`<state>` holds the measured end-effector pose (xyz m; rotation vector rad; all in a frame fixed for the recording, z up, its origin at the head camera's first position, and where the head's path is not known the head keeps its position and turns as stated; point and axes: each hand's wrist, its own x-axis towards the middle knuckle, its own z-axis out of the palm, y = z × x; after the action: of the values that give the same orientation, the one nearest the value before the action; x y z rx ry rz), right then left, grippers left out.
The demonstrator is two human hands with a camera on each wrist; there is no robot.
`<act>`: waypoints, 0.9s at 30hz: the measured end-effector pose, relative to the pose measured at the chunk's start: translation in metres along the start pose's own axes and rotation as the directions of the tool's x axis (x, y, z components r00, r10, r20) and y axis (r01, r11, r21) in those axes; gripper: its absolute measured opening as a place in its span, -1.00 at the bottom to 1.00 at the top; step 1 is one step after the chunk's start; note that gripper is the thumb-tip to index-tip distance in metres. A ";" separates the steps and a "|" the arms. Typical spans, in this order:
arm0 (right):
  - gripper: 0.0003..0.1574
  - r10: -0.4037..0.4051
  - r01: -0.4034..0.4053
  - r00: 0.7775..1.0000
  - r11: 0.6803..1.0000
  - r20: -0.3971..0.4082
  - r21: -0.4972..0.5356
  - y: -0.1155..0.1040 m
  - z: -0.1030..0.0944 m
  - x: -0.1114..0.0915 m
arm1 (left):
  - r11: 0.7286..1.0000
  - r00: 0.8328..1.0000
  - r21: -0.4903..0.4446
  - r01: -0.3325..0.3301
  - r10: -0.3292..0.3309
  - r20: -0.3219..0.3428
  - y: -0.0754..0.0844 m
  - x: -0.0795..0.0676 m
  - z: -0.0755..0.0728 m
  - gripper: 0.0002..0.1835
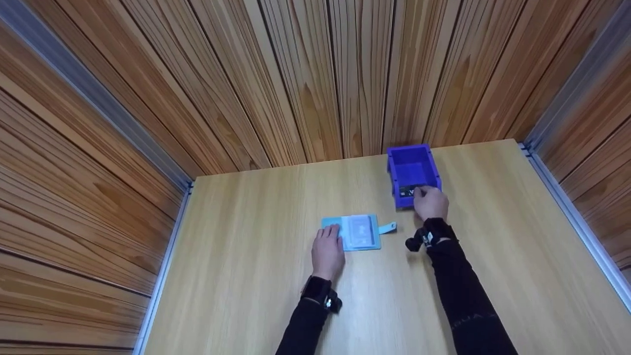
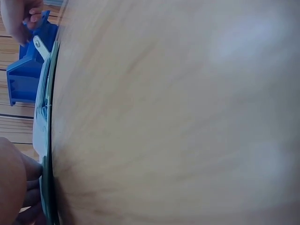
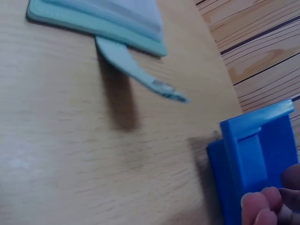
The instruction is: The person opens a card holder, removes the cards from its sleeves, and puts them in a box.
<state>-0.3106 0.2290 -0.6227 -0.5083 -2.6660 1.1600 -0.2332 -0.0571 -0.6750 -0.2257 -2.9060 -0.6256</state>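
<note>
An open light-blue card holder (image 1: 361,231) with clear plastic sleeves lies on the table, its snap strap (image 1: 388,228) sticking out to the right. My left hand (image 1: 328,252) rests on its left cover with the fingers laid out; in the left wrist view the fingers (image 2: 32,197) reach the cover's edge. At the near end of a blue-purple bin (image 1: 413,172), my right hand (image 1: 432,203) has its fingers curled and pinches a small dark card (image 1: 407,191) with light markings. In the right wrist view the fingertips (image 3: 255,204) show inside the bin's rim, the card mostly hidden.
The wooden table (image 1: 246,276) backs onto a plank wall (image 1: 315,84), with the bin close to that wall. Metal rails (image 1: 581,231) run along the table's sides. Each wrist wears a black camera band (image 1: 436,234).
</note>
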 end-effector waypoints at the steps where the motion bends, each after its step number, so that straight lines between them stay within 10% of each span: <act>1: -0.58 -0.016 0.016 1.000 1.000 -0.022 0.012 -0.002 -0.002 -0.001 | 1.000 1.000 -0.001 0.001 -0.001 -0.001 0.000 0.000 0.000 -0.61; 7: -0.69 -0.144 0.155 0.982 0.984 -0.120 0.084 -0.027 -0.007 -0.016 | 1.000 1.000 -0.015 0.006 -0.006 0.001 -0.001 -0.001 0.001 -0.60; 13: -0.75 -0.303 0.288 0.948 0.946 0.096 0.148 -0.045 0.005 -0.038 | 1.000 1.000 -0.023 0.002 -0.002 0.002 0.000 -0.001 0.000 -0.60; 20: -0.71 -0.400 0.378 0.852 0.917 0.337 0.132 -0.037 0.036 -0.059 | 0.999 0.999 -0.021 -0.024 0.023 -0.027 -0.003 -0.001 0.002 -0.62; 27: -0.27 -0.372 0.439 0.812 0.897 0.450 -0.051 -0.020 0.060 -0.071 | 0.999 1.000 -0.035 -0.019 0.019 -0.008 -0.003 0.000 0.002 -0.63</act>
<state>-0.2681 0.1490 -0.6509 0.3482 -3.0264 1.0296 -0.2339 -0.0585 -0.6781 -0.2549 -2.8837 -0.6735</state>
